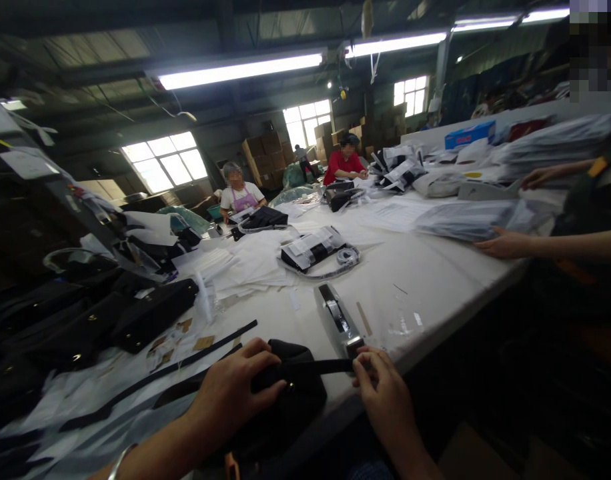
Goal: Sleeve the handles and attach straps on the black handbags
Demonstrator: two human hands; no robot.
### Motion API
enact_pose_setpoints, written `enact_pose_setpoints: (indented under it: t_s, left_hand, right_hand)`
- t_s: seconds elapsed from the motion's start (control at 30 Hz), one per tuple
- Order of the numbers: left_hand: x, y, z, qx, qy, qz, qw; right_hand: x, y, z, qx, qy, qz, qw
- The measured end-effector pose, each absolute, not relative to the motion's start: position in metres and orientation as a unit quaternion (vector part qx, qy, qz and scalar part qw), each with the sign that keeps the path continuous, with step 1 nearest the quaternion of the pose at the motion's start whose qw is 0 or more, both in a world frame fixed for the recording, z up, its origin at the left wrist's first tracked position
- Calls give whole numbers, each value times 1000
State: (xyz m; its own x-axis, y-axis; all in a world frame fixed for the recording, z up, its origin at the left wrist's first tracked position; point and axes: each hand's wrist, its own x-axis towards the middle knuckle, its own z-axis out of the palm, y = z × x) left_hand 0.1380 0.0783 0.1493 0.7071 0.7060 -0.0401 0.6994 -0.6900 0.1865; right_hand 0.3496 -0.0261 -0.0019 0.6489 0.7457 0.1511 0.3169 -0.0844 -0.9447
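Note:
A black bag [300,400] with a small gold stud lies at the near table edge. My left hand [235,383] grips it from the left, fingers over the top and thumb by the stud. Out to the right of the bag a flat black strap [321,367] is drawn taut, its end pinched in the fingertips of my right hand [385,390]. Just beyond that hand stands a grey tape dispenser [335,319], its front end almost at the fingertips. The lower part of the bag is lost in shadow.
A partly wrapped black bag [313,250] rests mid-table, beside white sheets [250,260]. Black bags [155,313] pile up at left. At right, a co-worker's hand [505,243] touches a plastic-wrapped stack [465,220]. Two people sit across the white table [435,267].

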Motion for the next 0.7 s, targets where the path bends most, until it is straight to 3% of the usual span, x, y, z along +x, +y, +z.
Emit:
enact_pose_setpoints:
  t_s: [0.33,0.53,0.7]
  left_hand:
    - [139,80,148,919,384,13,93]
    - [135,85,149,918,382,4,108]
    - [134,89,153,918,375,-1,127]
  right_hand:
    - [361,-23,-1,-742,-381,132,536]
    - [333,-30,23,-701,-476,-77,526]
    - [312,-18,49,-647,-541,-129,522]
